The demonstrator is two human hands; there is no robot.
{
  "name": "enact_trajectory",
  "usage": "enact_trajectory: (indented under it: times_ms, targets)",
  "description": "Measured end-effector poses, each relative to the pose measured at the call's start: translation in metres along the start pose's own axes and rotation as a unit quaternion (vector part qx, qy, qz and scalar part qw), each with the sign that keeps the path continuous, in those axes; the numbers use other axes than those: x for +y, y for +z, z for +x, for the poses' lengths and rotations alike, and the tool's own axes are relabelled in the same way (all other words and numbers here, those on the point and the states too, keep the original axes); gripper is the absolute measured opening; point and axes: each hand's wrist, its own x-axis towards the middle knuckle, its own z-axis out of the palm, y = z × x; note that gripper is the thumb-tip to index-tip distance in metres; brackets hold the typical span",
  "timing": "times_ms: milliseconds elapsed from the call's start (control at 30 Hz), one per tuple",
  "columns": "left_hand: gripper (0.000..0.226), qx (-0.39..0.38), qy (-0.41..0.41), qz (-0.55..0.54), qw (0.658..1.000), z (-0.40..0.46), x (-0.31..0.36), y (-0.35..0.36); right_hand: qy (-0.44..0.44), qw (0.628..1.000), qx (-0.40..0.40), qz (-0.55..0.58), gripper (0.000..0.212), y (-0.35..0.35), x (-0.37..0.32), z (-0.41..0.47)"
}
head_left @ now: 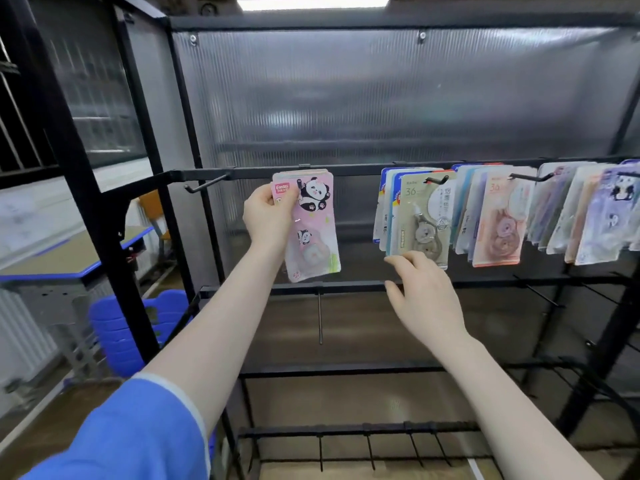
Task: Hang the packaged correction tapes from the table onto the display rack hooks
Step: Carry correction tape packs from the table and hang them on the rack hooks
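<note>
- Head view: at frame centre the left hand (pixel 268 211) pinches the top corner of a pink panda pack (pixel 311 225) of correction tape, at the top rail's hook (pixel 299 183).
- The right hand (pixel 420 292), fingers loosely spread and holding nothing, hovers just below the hung grey pack (pixel 424 220).
- Step in hand: seating the pack; its hole seems threaded, though blur hides this.
- Next: push it fully back, then release.

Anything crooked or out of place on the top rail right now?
Nothing damaged. The hung packs on the right splay out, fanned and tilted rather than flush. The left hand grips the pink panda pack at its hook; the far-left hook is bare.
</note>
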Motion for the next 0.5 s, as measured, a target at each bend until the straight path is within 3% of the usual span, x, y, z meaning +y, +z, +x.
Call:
enact_trajectory:
  times_ms: [133,367,500]
  targets:
    - [0.016,0.068,-0.001,0.074,0.995,0.005,-0.007,0.012,0.008,1.0,-0.001,-0.007,0.033,0.004,0.013,-0.008]
    - [0.039,0.142,0.043,0.166,0.975,-0.026,-0.037,0.004,-0.009,1.0,-0.023,-0.004,0.035,0.012,0.028,-0.019]
    - [0.054,0.112,0.071,0.31,0.942,-0.076,-0.059,-0.024,-0.042,0.998,-0.035,0.013,0.038,0.025,0.027,-0.029]
